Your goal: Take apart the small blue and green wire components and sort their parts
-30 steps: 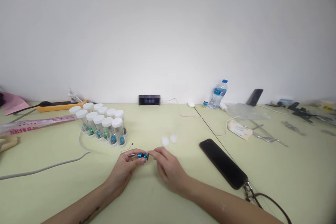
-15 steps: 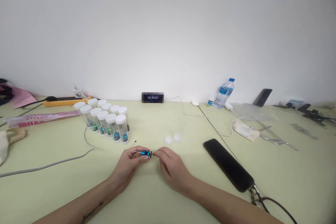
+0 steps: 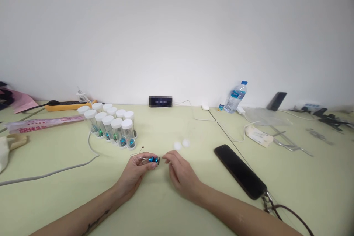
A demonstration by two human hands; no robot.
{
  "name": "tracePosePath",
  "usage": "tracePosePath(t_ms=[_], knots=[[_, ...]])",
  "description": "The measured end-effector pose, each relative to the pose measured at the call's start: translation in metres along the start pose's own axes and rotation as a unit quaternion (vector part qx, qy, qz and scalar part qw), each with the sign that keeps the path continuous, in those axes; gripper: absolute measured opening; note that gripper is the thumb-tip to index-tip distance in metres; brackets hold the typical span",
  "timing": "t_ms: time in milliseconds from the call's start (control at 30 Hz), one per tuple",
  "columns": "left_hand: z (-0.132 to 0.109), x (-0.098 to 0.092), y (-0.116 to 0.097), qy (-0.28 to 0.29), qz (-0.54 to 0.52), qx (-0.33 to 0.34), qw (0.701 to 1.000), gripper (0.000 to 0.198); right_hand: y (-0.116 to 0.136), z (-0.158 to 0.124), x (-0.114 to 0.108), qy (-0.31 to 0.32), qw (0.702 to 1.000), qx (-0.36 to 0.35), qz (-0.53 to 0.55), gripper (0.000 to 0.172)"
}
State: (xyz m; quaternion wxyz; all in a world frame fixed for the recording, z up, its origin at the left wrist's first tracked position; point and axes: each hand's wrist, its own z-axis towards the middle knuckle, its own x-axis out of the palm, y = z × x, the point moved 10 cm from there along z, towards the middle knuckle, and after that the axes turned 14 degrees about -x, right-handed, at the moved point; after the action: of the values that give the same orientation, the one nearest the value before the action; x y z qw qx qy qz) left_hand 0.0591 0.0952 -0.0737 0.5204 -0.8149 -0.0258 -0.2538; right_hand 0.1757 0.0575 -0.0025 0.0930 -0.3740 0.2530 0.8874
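Note:
My left hand [image 3: 138,171] pinches a small shiny blue-and-black piece [image 3: 153,159] between thumb and fingers. A thin bent wire [image 3: 142,158] runs left from this piece and rises to a small dark bead at its tip. What kind of object it is, I cannot make out. Just right of its dark end is my right hand [image 3: 182,175], fingers loosely curled, thumb apart below, nothing visible in it. Behind the left hand, several clear tubes [image 3: 129,136] with white lids stand in a cluster, holding blue or green pieces. Two white round discs [image 3: 177,145] lie behind the right hand.
A black phone [image 3: 240,171] with a strap lies to the right. Further back are a water bottle [image 3: 236,97], a small digital display [image 3: 160,101] and a metal stand [image 3: 290,143]. An orange power strip [image 3: 70,105] and a grey cable [image 3: 55,174] are at left.
My right hand has drawn slightly away from the blue-and-black piece, widening the gap. My left hand keeps its hold.

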Motion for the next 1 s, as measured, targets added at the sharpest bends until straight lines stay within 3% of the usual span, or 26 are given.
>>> tracePosePath(t_ms=[133,300,500,733,867,1000], knots=[[-0.002,0.003,-0.001,0.003,0.015,-0.005,1.000,0.017,0.006,0.003,0.001,0.013,1.000,-0.017,0.007,0.043],[-0.007,0.008,-0.007,-0.007,0.077,0.005,0.997,0.018,0.005,0.001,0.005,0.033,0.999,-0.010,-0.001,0.026],[-0.012,0.019,-0.017,0.014,0.183,0.101,0.978,0.014,0.005,-0.001,0.009,0.049,0.999,-0.021,-0.012,0.017],[-0.032,0.032,-0.021,0.042,0.287,0.216,0.932,0.019,0.012,-0.004,0.016,0.084,0.996,-0.032,0.017,0.022],[-0.040,0.035,-0.022,0.050,0.311,0.232,0.920,0.021,0.015,-0.007,0.016,0.044,0.994,0.035,0.091,0.028],[-0.038,0.037,-0.025,0.056,0.294,0.207,0.931,0.014,0.010,-0.013,0.018,-0.007,0.979,0.113,0.167,0.036]])
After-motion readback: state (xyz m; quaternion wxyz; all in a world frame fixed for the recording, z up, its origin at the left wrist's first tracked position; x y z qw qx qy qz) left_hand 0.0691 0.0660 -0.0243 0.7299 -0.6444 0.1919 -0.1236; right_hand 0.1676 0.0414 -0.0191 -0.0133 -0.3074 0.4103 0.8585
